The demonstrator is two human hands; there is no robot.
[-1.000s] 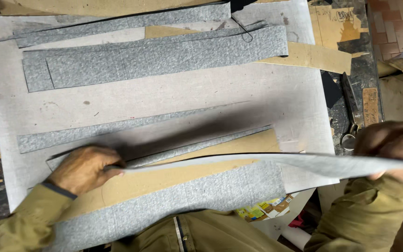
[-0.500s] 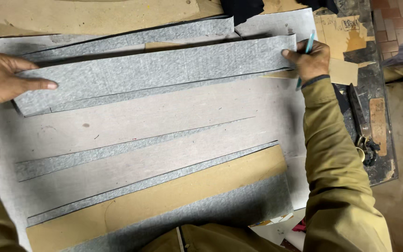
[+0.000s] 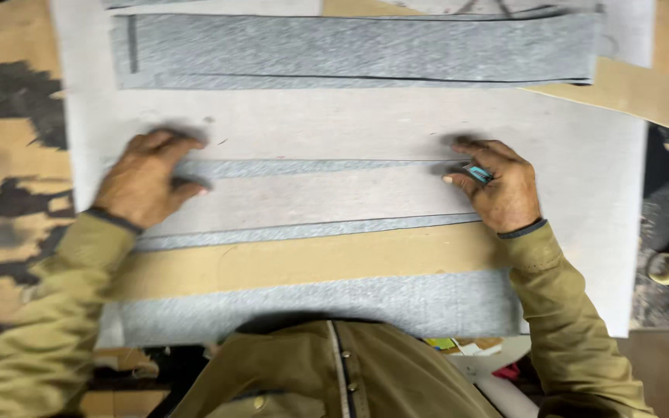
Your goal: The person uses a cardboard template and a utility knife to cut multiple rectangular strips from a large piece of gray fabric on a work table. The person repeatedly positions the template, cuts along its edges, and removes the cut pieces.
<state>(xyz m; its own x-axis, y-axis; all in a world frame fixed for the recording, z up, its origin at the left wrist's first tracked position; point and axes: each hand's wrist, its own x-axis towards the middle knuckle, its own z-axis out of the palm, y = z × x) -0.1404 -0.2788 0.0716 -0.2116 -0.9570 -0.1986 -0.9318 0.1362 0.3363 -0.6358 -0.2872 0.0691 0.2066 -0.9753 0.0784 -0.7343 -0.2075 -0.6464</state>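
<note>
Left hand (image 3: 142, 183): fingers spread, pressed flat on the left end of a narrow grey felt strip (image 3: 311, 166), gripping nothing. Right hand (image 3: 499, 188): fingers curled around a small teal marker (image 3: 477, 173), fingertips resting on the right end of the same strip.

That strip lies across the middle of a pale grey felt sheet (image 3: 350, 124) that covers most of the worktable (image 3: 9, 116). A second narrow strip (image 3: 303, 232) runs just nearer the person, roughly parallel. Two broader grey bands are seen: one (image 3: 358, 48) along the sheet's far edge, one (image 3: 311, 306) along its near edge. All four have a rough, fibrous texture.

A tan cardboard band (image 3: 303, 259) lies between the second strip and the near band. A roll of tape (image 3: 666, 268) sits at the table's right edge.
</note>
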